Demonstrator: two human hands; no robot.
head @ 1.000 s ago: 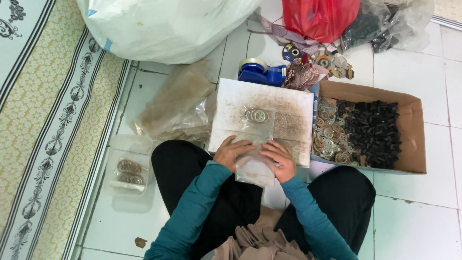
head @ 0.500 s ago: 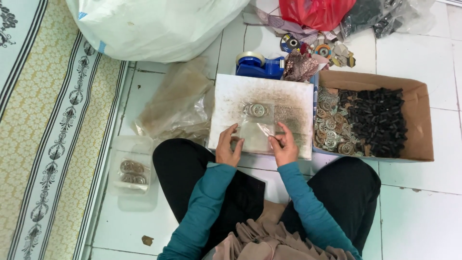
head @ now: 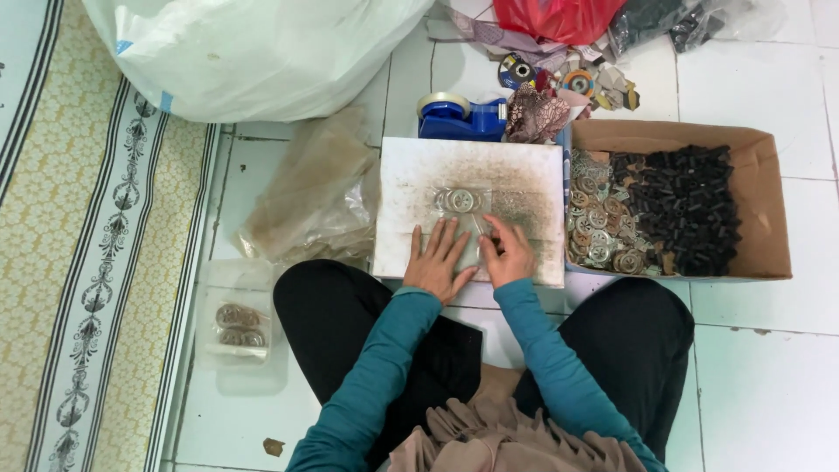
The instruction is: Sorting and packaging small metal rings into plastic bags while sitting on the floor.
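My left hand (head: 440,262) lies flat and open, fingers spread, pressing down the near end of a small clear plastic bag (head: 466,218) that sits on the stained white board (head: 411,175) on the floor in front of my knees. My right hand (head: 507,255) is curled beside it, fingertips pinching the bag's near edge. Inside the bag, toward the board's far edge, rest a couple of round metal pieces (head: 460,200). I judge the film thin, limp and slippery, so it needs a flat palm to stay put and a pinch at the open edge, while the metal pieces give it its only weight. At the board's right edge stands a cardboard box (head: 769,210) of similar metal rounds and black parts; a blue tape dispenser (head: 459,116) sits beyond the far edge.
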